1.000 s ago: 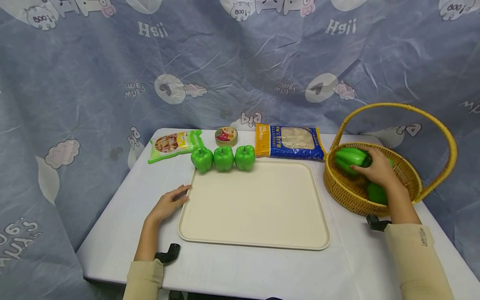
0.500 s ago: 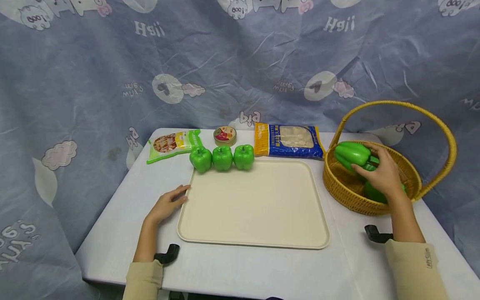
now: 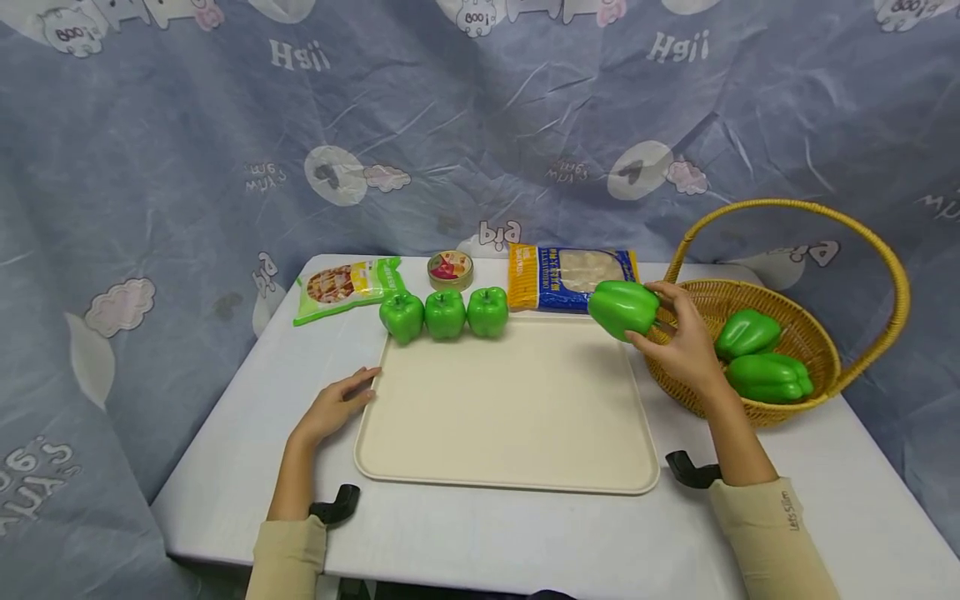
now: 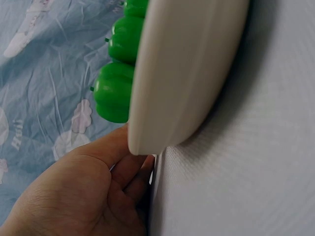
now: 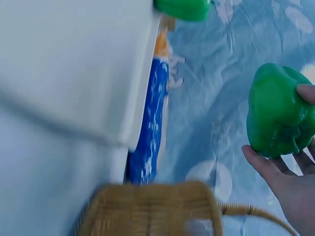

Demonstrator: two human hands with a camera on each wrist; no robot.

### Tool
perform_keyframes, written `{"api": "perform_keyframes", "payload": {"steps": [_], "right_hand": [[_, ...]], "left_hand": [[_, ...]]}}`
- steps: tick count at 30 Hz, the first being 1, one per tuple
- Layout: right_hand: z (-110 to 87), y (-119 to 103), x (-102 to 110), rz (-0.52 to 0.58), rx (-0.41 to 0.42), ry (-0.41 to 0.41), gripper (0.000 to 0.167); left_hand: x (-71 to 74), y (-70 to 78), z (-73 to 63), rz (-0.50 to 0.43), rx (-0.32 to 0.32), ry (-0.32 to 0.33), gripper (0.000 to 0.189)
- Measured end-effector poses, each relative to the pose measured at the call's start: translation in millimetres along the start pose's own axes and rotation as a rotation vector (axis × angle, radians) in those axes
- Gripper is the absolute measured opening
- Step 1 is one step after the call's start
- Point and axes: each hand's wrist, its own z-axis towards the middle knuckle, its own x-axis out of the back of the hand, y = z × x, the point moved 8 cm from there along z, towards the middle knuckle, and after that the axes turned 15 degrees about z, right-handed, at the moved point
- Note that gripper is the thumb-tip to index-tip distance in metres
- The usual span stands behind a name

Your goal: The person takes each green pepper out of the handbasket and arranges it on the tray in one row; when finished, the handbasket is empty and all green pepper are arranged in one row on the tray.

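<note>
In the head view my right hand (image 3: 684,343) holds a green bell pepper (image 3: 622,308) by its stem end, above the tray's far right corner. The right wrist view shows thumb and fingers around that same pepper (image 5: 278,110). A cream tray (image 3: 510,408) lies flat on the table, with three green bell peppers (image 3: 446,315) in a row along its far left edge. My left hand (image 3: 330,412) touches the tray's left edge; in the left wrist view its fingers lie at the tray rim (image 4: 162,98), their tips partly hidden.
A yellow wicker basket (image 3: 828,333) with a tall handle stands at the right, holding two green bell peppers (image 3: 768,377). Behind the tray lie a green snack bag (image 3: 348,287), a round tin (image 3: 450,271) and a blue-and-yellow pasta bag (image 3: 562,279). A patterned curtain (image 3: 480,125) hangs behind.
My right hand has lifted the bell pepper out of the basket and moved it left, over the tray's edge. The two peppers left in the basket now show fully. My left hand stays in place.
</note>
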Motion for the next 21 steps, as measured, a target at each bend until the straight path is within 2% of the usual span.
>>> {"api": "perform_keyframes", "payload": {"steps": [5, 8, 13, 16, 21], "right_hand": [[6.3, -27.7, -32.0, 0.071, 0.035, -0.058, 0.075], [8.5, -35.2, -43.9, 0.055, 0.086, -0.074, 0.074], [15.8, -12.7, -55.6, 0.008, 0.140, -0.089, 0.077], [20.5, -0.2, -62.7, 0.000, 0.124, -0.103, 0.076], [28.4, 4.5, -74.4, -0.023, 0.104, -0.121, 0.070]], "left_hand": [[0.6, 0.3, 0.0, -0.002, -0.003, 0.001, 0.045], [-0.3, 0.3, 0.8, -0.001, 0.000, -0.004, 0.045], [-0.1, 0.3, 2.1, -0.002, 0.002, -0.002, 0.046], [-0.1, -1.0, 2.0, 0.004, 0.004, -0.002, 0.045], [-0.6, -2.8, 0.7, -0.002, 0.008, -0.001, 0.045]]}}
